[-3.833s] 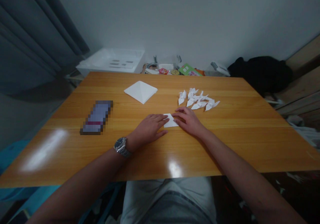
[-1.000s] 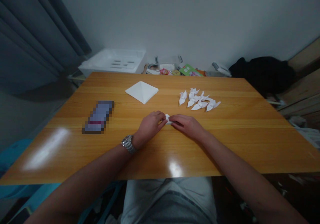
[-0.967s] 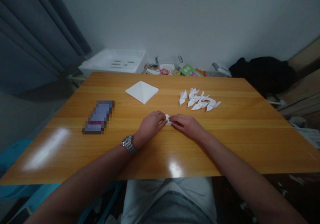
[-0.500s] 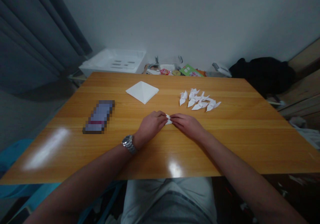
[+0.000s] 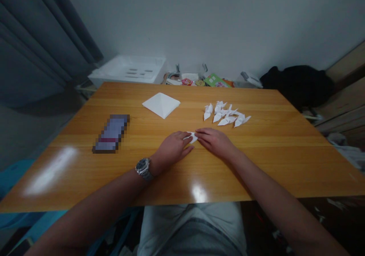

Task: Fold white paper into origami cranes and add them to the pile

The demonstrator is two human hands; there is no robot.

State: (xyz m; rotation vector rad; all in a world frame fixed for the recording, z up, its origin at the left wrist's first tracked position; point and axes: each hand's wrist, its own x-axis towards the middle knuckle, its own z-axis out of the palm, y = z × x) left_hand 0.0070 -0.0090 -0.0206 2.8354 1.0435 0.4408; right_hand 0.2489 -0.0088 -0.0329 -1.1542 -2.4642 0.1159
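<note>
A small piece of folded white paper [image 5: 193, 137] lies on the table between my hands, partly covered by fingertips. My left hand [image 5: 174, 146], with a metal wristwatch [image 5: 143, 167] on its wrist, rests its fingertips on the paper's left side; its thumb is spread away, nearer the table's front edge. From the right, my right hand [image 5: 214, 140] grips the paper's edge with its fingers held together. Beyond it stand several small white paper cranes [image 5: 227, 116] in a cluster. A larger diamond-shaped sheet of white paper [image 5: 161, 104] lies behind my left hand.
On the left of the wooden table [image 5: 273, 161] lies a pixelated phone [image 5: 111, 133]. Past the far edge are a white plastic basin [image 5: 128, 67], a green packet [image 5: 216, 80] among small items, and a dark cloth heap [image 5: 298, 85] to the right.
My left hand has shifted slightly back toward me and its thumb has come away from the paper, showing more of it. My right hand stays almost in place.
</note>
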